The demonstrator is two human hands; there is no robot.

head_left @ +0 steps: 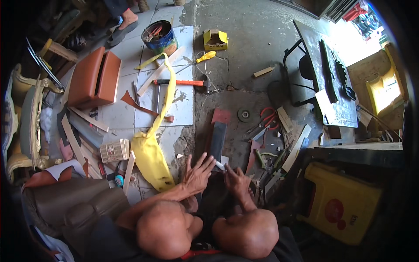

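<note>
In front of me on the floor lies a long dark block point(219, 139) with a reddish piece point(221, 115) at its far end. My left hand point(197, 176) has its fingers stretched out and apart, the tips at the block's near left edge. Curled closed, my right hand point(238, 182) points at the same near end. A small pale, shiny piece point(220, 165) sticks out from its fingertips toward my left fingers. Whether it is a blade, I cannot tell. A small white scrap point(224, 160) sits just beyond it.
Left of my hands lies yellow fabric point(150, 157), with an orange-handled hammer point(179, 82) beyond it. Red-handled scissors point(264, 122), pliers point(264, 160) and a round disc point(244, 115) are at right. A bucket point(161, 38) stands far off, near another person's foot point(128, 22).
</note>
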